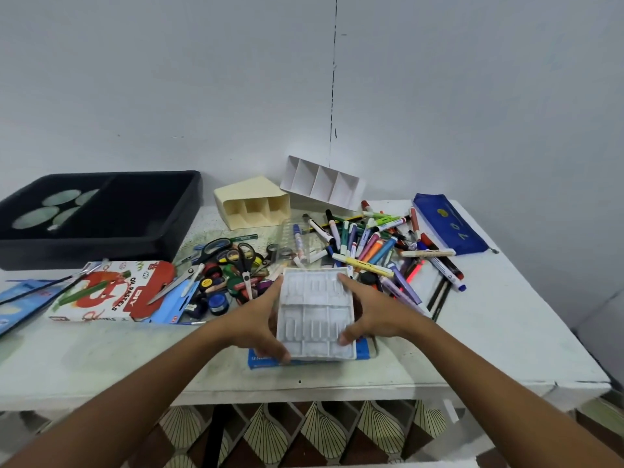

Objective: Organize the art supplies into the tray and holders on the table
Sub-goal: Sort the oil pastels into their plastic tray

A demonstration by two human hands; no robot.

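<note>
Plain grey wall behind, and a pale worktop (506, 332) that's pretty much buried in art stuff. Only one view, from the head camera, so here goes.

Both hands are on a white moulded insert (315, 312) near the front edge, held tilted just over a blue box (266, 359). Left hand (256, 319) grips its left edge, thumb on the near corner; right hand (368, 315) grips the right edge, fingers over the top and thumb low on the face. Its slots look empty to me.

My guess at the step: getting that insert sorted, either back into the box or out of the way, before the real sorting starts. Next move needs it lined up square with the box, or set down somewhere free.

Counts, as best I can tell:
- one black tray (101, 217) back left, four pale discs in it
- two holders lying tipped over at the back: a cream one (251, 202) with three slots, a white one (322, 180) with four
- two pairs of scissors (244, 261)
- one oil pastels box (118, 292)
- one blue pouch (449, 224)
- marker pile (371, 248): too tangled to count
</note>
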